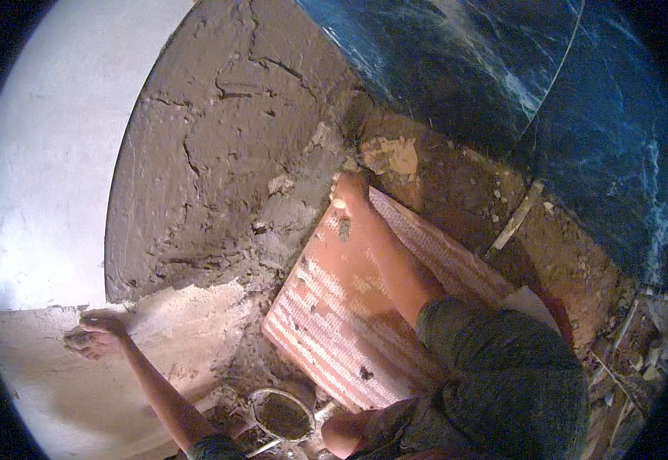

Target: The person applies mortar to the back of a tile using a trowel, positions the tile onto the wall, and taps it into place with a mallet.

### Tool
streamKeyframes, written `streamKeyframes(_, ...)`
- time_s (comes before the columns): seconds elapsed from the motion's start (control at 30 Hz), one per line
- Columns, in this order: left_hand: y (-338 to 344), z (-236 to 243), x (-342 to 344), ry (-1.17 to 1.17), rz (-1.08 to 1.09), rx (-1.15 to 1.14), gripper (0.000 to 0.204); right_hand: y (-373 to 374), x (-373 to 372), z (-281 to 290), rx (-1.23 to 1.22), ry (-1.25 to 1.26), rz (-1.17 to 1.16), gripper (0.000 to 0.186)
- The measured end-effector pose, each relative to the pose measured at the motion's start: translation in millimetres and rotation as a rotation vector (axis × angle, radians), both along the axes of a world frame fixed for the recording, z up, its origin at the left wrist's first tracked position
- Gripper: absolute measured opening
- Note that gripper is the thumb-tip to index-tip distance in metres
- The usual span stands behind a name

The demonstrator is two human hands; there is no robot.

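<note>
A blue surface (pixel 456 61) veined in white, spans the upper right of the corner where I crouch, a thin pale line curving across it. Beside it, a broad, cracked grey-brown coating (pixel 196 153) covers the middle of the work area, ending in a sharp curved border against a smooth white surface (pixel 50 169) at far left. Below the coating runs a cream-coloured band (pixel 184 314) with a ragged upper edge. In front of me, a reddish panel (pixel 334 307), streaked with whitish, textured patches and dotted with dark flecks, stands at a slant, its top corner against the rough grey area. My dark sleeve (pixel 502 368) crosses its lower right side. Rubble (pixel 640 345) is piled at the right rim. A round bucket (pixel 280 414) with dark contents sits near my bare knee (pixel 344 433). My left hand (pixel 98 335) is by the cream-coloured band, fingers half curled, grey at the tips; whether it holds anything, I cannot tell. My right hand (pixel 351 190), smaller in view, is closed on the panel's top corner, fingers bent over the edge. A narrow, light-coloured strip (pixel 519 216) lies beyond the panel, toward the blue.
</note>
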State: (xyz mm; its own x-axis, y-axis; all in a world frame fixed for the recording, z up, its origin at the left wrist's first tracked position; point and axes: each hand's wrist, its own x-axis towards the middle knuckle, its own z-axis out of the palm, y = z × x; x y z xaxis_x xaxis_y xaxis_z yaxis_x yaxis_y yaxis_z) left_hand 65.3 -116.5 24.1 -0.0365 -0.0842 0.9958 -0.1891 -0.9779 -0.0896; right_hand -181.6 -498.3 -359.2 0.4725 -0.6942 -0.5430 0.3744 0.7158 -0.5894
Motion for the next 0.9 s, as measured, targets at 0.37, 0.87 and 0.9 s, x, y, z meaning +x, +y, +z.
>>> streamKeyframes(0.37,-4.6,1.0,21.3,-0.048,-0.033,0.077,0.071,33.8,72.1,-37.3,-0.713,0.691,-0.423,0.027)
streamKeyframes(0.87,-21.2,0.0,-7.0,0.012,-0.026,-0.018,0.085,-49.7,54.4,-5.1,-0.430,0.506,-0.142,0.042)
streamKeyframes(0.9,-3.1,5.1,-3.7,-0.011,0.007,-0.011,0.084,-32.2,58.5,7.5,-0.460,0.523,-0.121,0.043)
